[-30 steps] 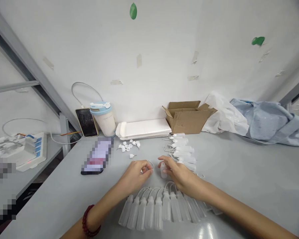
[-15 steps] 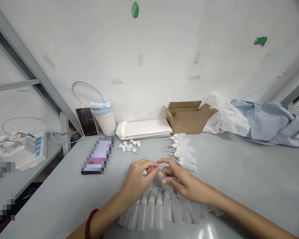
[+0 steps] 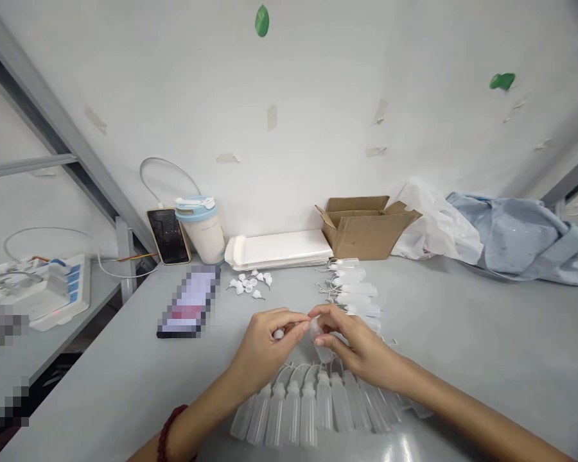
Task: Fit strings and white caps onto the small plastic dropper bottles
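Note:
My right hand (image 3: 349, 343) holds a small translucent squeeze bottle (image 3: 324, 350) between its thumb and fingers, mouth tilted up and to the left. Thumb and fingertips of my left hand (image 3: 274, 340) are pinched together at the bottle's mouth. A white cap (image 3: 279, 333) is tucked inside the curled fingers of that hand. What the left fingertips pinch at the mouth is hidden. Just below both hands lies a row of similar clear bottles (image 3: 293, 410) with white cap straps. Beyond the right hand, more bottles (image 3: 356, 288) with caps and thin tips lie stacked in a column.
Loose white needle-tipped caps (image 3: 248, 283) lie in a small heap at centre left. A phone (image 3: 190, 301) lies flat beside them. Along the wall stand another phone (image 3: 169, 236), a cup (image 3: 202, 234), a white flat box (image 3: 282, 249), a cardboard box (image 3: 368, 234) and a plastic bag (image 3: 433, 224).
The held bottle has moved slightly up and stands more upright, with more of it covered by my right fingers. My left fingertips have shifted a little to the right.

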`<state>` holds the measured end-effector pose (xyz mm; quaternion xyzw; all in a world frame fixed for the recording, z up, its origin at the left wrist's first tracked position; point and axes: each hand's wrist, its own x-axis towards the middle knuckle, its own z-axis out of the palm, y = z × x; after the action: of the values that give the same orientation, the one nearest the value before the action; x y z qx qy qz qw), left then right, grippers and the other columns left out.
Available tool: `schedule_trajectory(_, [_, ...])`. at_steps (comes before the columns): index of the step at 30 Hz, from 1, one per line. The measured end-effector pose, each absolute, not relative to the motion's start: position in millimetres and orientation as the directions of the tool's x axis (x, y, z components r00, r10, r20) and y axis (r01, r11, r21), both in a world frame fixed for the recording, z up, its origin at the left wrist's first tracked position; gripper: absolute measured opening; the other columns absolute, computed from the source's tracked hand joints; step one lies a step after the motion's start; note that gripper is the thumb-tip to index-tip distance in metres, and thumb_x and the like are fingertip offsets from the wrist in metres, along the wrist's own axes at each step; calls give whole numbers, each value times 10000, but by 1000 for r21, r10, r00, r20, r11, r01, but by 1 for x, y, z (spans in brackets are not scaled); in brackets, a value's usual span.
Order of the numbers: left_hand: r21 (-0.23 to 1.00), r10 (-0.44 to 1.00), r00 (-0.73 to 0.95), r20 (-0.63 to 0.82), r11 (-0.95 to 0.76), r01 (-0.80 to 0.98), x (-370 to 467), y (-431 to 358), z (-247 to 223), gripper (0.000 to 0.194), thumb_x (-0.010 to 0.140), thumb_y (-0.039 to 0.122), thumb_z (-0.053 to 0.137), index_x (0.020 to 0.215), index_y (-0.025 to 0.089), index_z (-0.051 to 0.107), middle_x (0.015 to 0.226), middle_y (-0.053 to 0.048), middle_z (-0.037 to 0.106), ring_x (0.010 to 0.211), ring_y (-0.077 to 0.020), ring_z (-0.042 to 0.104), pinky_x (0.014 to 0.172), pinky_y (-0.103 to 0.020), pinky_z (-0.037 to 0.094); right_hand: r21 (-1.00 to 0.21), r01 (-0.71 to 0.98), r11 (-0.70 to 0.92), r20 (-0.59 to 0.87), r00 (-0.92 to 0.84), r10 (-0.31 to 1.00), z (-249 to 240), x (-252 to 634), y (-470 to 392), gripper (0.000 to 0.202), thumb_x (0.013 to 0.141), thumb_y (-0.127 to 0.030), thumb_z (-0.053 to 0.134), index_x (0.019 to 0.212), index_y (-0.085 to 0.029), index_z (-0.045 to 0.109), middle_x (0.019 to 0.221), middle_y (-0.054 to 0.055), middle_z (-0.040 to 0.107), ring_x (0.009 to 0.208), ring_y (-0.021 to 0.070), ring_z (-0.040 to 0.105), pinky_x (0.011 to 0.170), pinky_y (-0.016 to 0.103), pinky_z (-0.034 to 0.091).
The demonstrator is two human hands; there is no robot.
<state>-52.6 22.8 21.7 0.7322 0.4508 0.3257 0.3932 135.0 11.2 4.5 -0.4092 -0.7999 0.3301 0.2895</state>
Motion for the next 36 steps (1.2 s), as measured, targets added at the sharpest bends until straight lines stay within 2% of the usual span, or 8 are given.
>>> schedule_trajectory(3, [931,944,329,-8,-113,347,-53,26,22,214,779,357,574,772,182,697,643,-2,605,550,-124,467,524,-233,362,-731,496,468,224,-474,852,2,136,11,173,915,-256,420,1077,-198,432,742,-9,526,644,133,504,604,245,419])
schedule_trajectory(7, [967,909,361,-209,137,214,-52,28,22,302,756,445,591,762,153,667,476,61,435,389,-58,281,397,-207,251,-675,521,522,261,-493,830,0,137,10,178,915,-250,428,1085,-195,430,825,37,574,712,150,551,629,261,451])
schedule_trajectory(9, [967,882,401,-248,201,156,-51,28,22,323,753,454,601,797,142,671,453,79,383,378,-45,234,379,-198,219,-648,516,560,280,-521,806,0,137,10,159,912,-223,429,1067,-192,436,836,41,572,726,150,553,628,255,452])
schedule_trajectory(14, [955,852,436,-290,285,78,-50,28,18,302,724,406,662,823,121,672,464,83,396,381,-27,203,361,-186,186,-626,518,583,290,-539,791,-1,136,9,200,900,-166,415,1096,-194,386,820,32,556,697,145,541,598,239,438])
schedule_trajectory(21, [953,845,452,-286,301,41,-51,27,13,262,710,363,691,841,140,652,434,107,337,358,-22,198,355,-185,179,-684,516,516,224,-524,822,-1,136,7,357,894,-152,417,1221,-196,280,799,18,581,667,143,546,614,256,435])
schedule_trajectory(25, [961,847,461,-264,273,49,-52,28,16,237,709,343,696,834,148,645,439,113,318,350,-17,205,357,-182,186,-775,469,423,223,-424,878,5,134,7,278,850,-271,566,1082,-208,426,807,7,643,675,144,547,661,272,433])
schedule_trajectory(29, [970,843,485,-231,240,45,-53,29,19,228,706,328,697,842,156,634,492,104,358,365,-16,227,365,-177,196,-831,436,345,203,-341,918,9,134,10,161,802,-325,633,871,-202,555,728,-13,621,680,141,553,595,240,400])
schedule_trajectory(36, [972,896,376,-236,220,85,-55,31,22,217,767,354,607,809,143,631,582,73,384,426,-36,305,408,-186,263,-860,407,309,173,-338,925,10,135,11,126,846,-304,572,875,-190,617,773,12,626,726,150,558,611,248,395])
